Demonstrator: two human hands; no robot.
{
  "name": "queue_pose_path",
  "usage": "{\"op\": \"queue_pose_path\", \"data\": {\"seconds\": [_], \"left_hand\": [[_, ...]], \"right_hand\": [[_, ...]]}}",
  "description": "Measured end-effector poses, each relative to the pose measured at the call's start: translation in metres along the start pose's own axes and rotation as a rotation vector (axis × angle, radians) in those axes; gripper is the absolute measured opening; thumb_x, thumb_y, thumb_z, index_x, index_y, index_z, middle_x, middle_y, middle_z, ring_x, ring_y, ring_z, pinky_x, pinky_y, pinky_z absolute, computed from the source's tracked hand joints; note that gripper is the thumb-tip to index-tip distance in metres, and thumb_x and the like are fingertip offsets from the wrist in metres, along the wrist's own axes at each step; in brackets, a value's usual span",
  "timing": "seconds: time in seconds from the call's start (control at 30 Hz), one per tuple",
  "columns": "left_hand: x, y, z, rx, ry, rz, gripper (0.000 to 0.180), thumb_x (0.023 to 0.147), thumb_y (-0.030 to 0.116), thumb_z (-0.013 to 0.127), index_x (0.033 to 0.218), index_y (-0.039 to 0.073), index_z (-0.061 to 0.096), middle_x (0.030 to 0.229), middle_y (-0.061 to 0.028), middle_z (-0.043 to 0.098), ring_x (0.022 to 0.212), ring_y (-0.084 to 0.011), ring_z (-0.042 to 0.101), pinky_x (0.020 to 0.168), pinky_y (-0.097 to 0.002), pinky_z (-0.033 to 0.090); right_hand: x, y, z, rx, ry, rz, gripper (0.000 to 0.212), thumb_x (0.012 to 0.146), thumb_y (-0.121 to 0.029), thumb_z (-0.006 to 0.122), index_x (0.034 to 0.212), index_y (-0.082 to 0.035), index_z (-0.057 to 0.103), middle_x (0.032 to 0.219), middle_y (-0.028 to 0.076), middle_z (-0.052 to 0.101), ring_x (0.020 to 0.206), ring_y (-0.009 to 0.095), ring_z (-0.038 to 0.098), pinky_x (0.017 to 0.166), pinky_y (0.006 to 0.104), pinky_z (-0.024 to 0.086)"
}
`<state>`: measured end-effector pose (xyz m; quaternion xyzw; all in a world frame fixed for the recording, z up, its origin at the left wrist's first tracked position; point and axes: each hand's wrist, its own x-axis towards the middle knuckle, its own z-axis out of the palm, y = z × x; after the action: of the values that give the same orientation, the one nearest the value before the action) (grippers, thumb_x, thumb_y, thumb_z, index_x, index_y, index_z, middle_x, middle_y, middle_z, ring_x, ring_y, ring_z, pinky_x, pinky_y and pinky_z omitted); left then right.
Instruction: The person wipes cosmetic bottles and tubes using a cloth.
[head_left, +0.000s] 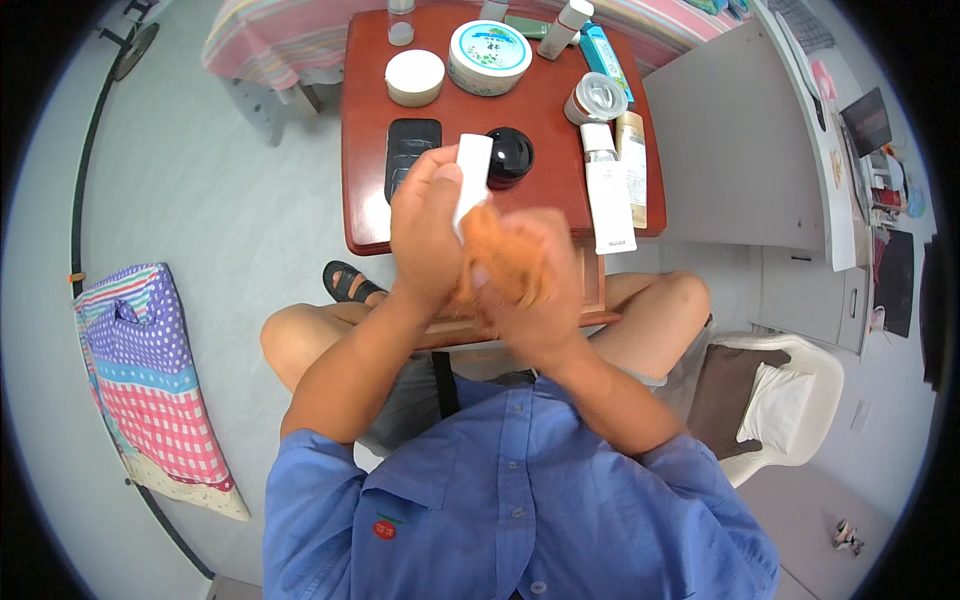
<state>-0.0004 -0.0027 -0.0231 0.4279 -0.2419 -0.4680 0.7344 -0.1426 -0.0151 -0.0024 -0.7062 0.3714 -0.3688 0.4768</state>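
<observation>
Gripping a slim white object (474, 170), the left hand (428, 235) is curling its fingers around it, the thumb pressing along the near side. The object is pointing away from the body over the near part of the table (560, 190), its far end showing past the fingers and its lower end disappearing behind an orange cloth (500, 258). The right hand (548, 275) is holding that cloth bunched against the object, just beside the left hand. Its fingers are closing on the cloth, but they are blurring, so exactly how they are pinching it I cannot tell.

A black jar (512, 152) is standing just beyond the object, to its right, and a black case (412, 145) is lying to the left, partly hidden by the left hand. Farther back, a white jar (415, 78) is standing beside a wide tub (490, 57). On the right side, a clear-lidded jar (600, 97) is sitting near a blue box (606, 60), while a white tube (610, 205) and a beige tube (632, 160) are lying side by side, the white one's near end sticking out over the edge. Below the hands, a drawer (592, 282) is standing open between the knees.
</observation>
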Motion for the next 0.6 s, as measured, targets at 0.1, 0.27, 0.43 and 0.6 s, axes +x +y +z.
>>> {"op": "queue_pose_path", "data": {"seconds": [0.1,0.27,0.43,0.6], "left_hand": [[0.005,0.006,-0.011,-0.093,-0.030,-0.212,0.027,0.104,0.018,0.045,0.114,-0.001,0.061,0.087,-0.0060,0.067,0.075,-0.0097,0.062,0.067,-0.0254,0.051],[-0.018,-0.006,0.012,-0.035,-0.084,-0.090,0.019,0.104,0.018,0.053,0.110,0.000,0.058,0.094,-0.0043,0.064,0.086,-0.0058,0.059,0.076,-0.0223,0.049],[-0.018,-0.016,0.021,-0.053,-0.054,0.068,0.030,0.107,0.031,0.055,0.112,0.002,0.055,0.095,-0.0029,0.061,0.083,-0.0056,0.057,0.074,-0.0229,0.050],[-0.005,0.002,0.001,-0.316,0.015,-0.133,0.028,0.107,0.030,0.056,0.109,0.003,0.057,0.093,-0.0013,0.060,0.082,-0.0052,0.057,0.071,-0.0226,0.050]], "right_hand": [[0.000,-0.003,0.005,-0.198,-0.115,-0.356,0.038,0.084,-0.003,0.074,0.117,-0.003,0.055,0.111,0.006,0.059,0.100,0.015,0.059,0.090,0.0295,0.050],[0.034,-0.005,-0.008,0.040,0.201,-0.132,0.038,0.084,-0.001,0.073,0.118,0.000,0.056,0.108,0.010,0.055,0.098,0.022,0.060,0.086,0.0329,0.051],[0.030,-0.001,-0.003,-0.032,0.185,-0.117,0.037,0.087,-0.004,0.074,0.119,0.002,0.056,0.110,0.012,0.054,0.099,0.021,0.060,0.088,0.0325,0.050],[0.007,-0.003,0.000,-0.167,-0.055,-0.321,0.039,0.082,-0.009,0.079,0.115,0.002,0.060,0.108,0.015,0.057,0.098,0.024,0.060,0.086,0.0344,0.050]]}}
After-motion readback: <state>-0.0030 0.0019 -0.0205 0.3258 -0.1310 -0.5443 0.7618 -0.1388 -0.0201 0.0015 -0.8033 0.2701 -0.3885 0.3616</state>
